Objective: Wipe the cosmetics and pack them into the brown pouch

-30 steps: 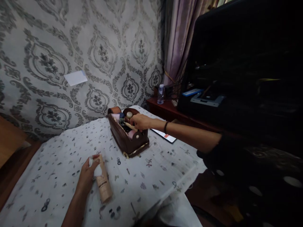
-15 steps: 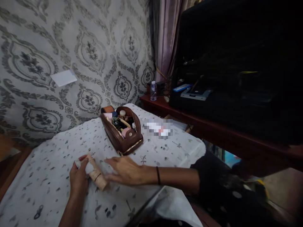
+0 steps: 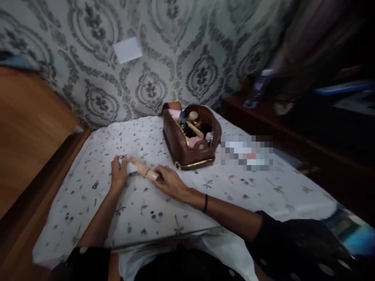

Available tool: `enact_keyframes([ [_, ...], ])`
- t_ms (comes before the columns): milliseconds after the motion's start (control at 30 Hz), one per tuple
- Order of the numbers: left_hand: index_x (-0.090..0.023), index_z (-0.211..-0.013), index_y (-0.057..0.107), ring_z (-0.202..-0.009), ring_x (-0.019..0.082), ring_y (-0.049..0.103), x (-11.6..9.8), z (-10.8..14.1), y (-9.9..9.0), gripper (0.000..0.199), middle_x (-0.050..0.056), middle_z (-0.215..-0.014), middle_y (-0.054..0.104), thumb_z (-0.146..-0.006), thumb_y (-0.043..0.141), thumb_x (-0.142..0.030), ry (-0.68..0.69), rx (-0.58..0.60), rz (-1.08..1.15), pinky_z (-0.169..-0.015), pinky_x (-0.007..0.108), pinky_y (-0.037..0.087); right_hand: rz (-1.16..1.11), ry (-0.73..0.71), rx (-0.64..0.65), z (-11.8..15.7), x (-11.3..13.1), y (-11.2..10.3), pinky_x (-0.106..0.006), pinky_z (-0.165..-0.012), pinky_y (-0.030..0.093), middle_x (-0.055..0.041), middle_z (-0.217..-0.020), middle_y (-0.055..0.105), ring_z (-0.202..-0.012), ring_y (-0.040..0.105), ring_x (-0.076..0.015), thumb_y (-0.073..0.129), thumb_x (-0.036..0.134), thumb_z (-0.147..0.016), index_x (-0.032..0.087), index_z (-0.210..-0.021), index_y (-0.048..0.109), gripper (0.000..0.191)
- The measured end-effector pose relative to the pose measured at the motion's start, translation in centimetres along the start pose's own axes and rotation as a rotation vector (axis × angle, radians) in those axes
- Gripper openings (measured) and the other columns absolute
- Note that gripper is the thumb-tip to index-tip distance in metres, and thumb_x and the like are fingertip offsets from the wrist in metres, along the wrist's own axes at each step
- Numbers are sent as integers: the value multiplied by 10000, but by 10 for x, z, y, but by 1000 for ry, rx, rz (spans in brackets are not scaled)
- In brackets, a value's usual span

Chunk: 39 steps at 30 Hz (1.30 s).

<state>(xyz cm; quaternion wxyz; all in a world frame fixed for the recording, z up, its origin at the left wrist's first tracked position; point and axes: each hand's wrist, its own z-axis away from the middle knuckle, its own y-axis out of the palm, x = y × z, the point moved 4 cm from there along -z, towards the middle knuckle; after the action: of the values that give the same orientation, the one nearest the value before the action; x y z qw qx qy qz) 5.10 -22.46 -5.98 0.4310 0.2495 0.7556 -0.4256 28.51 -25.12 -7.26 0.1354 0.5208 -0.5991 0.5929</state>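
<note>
A beige cosmetic tube (image 3: 143, 169) lies slantwise just above the patterned cloth (image 3: 96, 218). My right hand (image 3: 172, 183) is closed round its capped end. My left hand (image 3: 118, 171), fingers bent, holds a crumpled white wipe (image 3: 131, 168) close to the tube's flat end; whether the wipe touches the tube there I cannot tell. Beyond my right hand stands a brown cosmetic bag (image 3: 191, 152), unzipped, with a pink round item (image 3: 194, 142), a white-capped jar (image 3: 193, 115) and several other small items inside.
A blurred-out item (image 3: 247, 153) lies right of the bag. Patterned wallpaper with a white card (image 3: 127, 50) rises behind the table. At left is a wooden panel (image 3: 32, 132); at right, a dark red desk (image 3: 237, 107) bears a clear bottle (image 3: 258, 89).
My right hand, open beside the tube before, has closed on its capped end. The tube has swung flatter, and my left hand has come off its side. The view has turned left.
</note>
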Motion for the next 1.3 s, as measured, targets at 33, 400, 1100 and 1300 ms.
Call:
enact_keyframes([
  [33,-183,-1140,608,-1205,275,527,1,3,-4,394,115,-1163,577,-868,589,-468,29,3,-49,-1075,427,423,-10,1,4,0,-3,0,-313,-807,448,-77,-984,662,-873,594,-193,644,202,-851,154,-1071,591,231],
  [400,-185,-1385,538,-1214,282,589,-8,61,-22,423,161,-1316,580,-1011,348,-237,482,287,-528,-1019,460,506,1,13,24,-2,-5,1,-316,-813,457,-56,-953,656,-879,603,-202,677,180,-814,177,-1044,601,242],
  [1100,-166,-1082,685,-985,245,620,8,-7,-15,305,111,-1029,652,-984,397,-195,619,282,-583,-891,418,547,-84,57,-56,-3,-12,0,-267,-669,454,-18,-909,695,-734,621,-165,658,220,-746,202,-1146,563,411],
  [1300,-159,-1152,661,-1027,234,592,-9,6,-16,308,113,-1092,590,-1007,402,-239,575,202,-543,-923,394,524,-61,48,-50,-3,-6,-6,-272,-684,470,-18,-855,717,-755,660,-182,638,220,-778,209,-1027,652,250],
])
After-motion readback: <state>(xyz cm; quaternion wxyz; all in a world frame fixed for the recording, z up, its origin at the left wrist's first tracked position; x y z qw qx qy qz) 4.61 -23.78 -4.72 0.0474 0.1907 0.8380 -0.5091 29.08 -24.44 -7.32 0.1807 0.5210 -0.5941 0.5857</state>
